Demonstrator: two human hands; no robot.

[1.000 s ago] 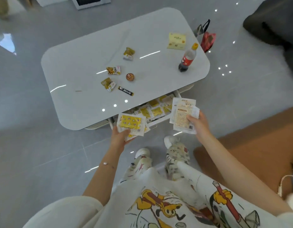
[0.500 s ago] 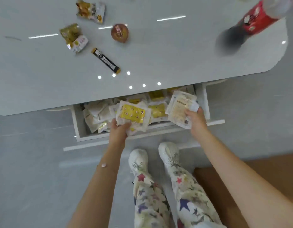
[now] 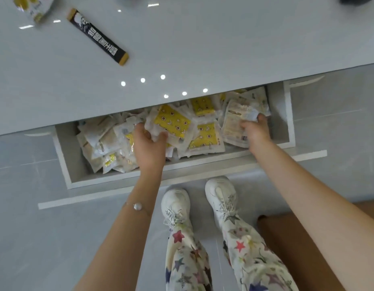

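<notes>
Surface [image 3: 202, 49]: glossy, smooth white; drawer [image 3: 66, 156]: matt white board; yellow sachets [image 3: 172, 122]: crinkled clear plastic film; black stick packet [image 3: 98, 36]: glossy foil; floor [image 3: 35, 238]: polished grey tile.

The scene is viewed through a single head-worn camera, aimed steeply downward and slightly forward. The open drawer [image 3: 65, 152] and the table [image 3: 202, 49] edge are seen from close above, and the shoes [image 3: 175, 204] are framed directly below.

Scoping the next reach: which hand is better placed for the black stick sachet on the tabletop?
Left, likely: left hand is nearer the black stick sachet; right hand is at the right end of the drawer. Both hold packets.
</notes>
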